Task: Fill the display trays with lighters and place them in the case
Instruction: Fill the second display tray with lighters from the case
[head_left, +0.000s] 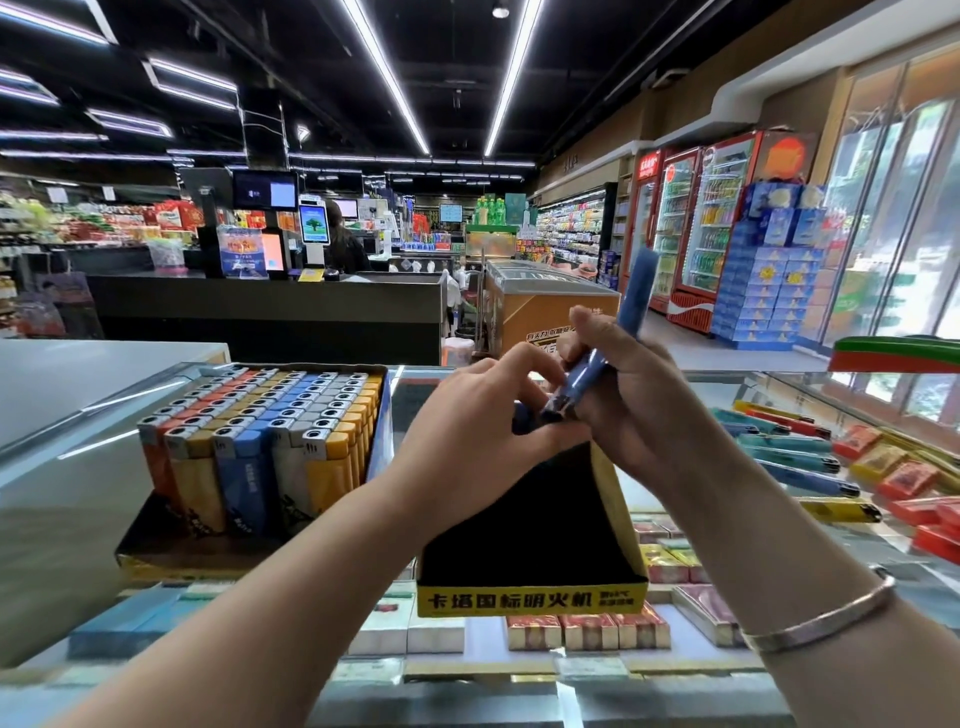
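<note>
An empty black display tray (530, 597) with a yellow printed front stands on the glass counter before me. To its left stands a full tray (249, 441) packed with orange, yellow, blue and white lighters. Above the empty tray my right hand (639, 395) grips a bunch of long blue lighters (636, 296) that stick up and to the right. My left hand (467, 431) is closed on the lower dark ends of the same bunch. Several loose long lighters (795, 457), teal, blue, red and yellow, lie on the glass to the right.
The glass case (519, 691) holds cigarette packs under its top. A red and green object (893, 353) sits at the right edge. A grey surface (78, 395) lies to the left. Beyond are a checkout counter (270, 306), a person behind it, a chest freezer and drink coolers.
</note>
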